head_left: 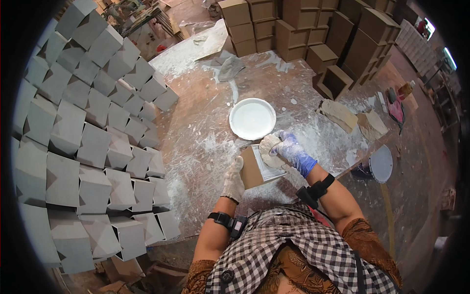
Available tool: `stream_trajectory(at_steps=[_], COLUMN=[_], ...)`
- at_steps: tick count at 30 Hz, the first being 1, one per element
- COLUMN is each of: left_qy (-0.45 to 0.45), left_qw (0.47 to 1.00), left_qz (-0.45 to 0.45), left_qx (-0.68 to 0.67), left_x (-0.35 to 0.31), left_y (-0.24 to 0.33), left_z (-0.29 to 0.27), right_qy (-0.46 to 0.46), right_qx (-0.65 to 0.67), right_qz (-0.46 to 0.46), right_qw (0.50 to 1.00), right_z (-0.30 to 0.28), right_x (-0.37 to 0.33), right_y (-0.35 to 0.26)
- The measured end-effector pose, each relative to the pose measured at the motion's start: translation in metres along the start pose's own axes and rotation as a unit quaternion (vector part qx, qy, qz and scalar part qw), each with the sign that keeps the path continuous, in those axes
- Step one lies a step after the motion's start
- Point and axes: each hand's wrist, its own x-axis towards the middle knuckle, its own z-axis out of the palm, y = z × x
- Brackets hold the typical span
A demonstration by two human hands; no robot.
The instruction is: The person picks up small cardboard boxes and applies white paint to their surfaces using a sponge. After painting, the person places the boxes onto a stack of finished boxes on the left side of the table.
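Note:
My left hand (233,180), in a cream knit glove, grips the left side of a brown box (252,170) just above the table in front of me. White wet-looking coating covers part of the box's right face. My right hand (295,153), in a blue and white glove, is closed around a wadded beige cloth (268,148). The cloth rests against the coated face. Just beyond the hands stands a round white basin (252,119) with white liquid in it.
Stacked grey-white boxes (90,144) line the left side. Brown boxes (293,36) are piled at the back right. Rags (338,115) lie on the white-smeared table (200,147). A bucket (381,164) stands beyond the table's right edge.

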Motion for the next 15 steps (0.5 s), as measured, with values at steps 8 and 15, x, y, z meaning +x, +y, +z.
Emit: stream_trajectory(at_steps=[8,15], left_qy=[-0.019,0.012], left_qw=[1.0,0.998], left_qz=[0.008,0.052], left_qx=[-0.023,0.03], left_x=[0.005,0.007], left_y=[-0.002,0.0], left_z=[-0.002,0.006], right_qy=[-0.178,-0.114], right_qx=[-0.17,-0.283], right_qz=[-0.165,-0.032], right_qw=[0.955,0.952], right_z=[-0.013,-0.049], right_x=[-0.031,-0.042], right_y=[0.002,-0.01])
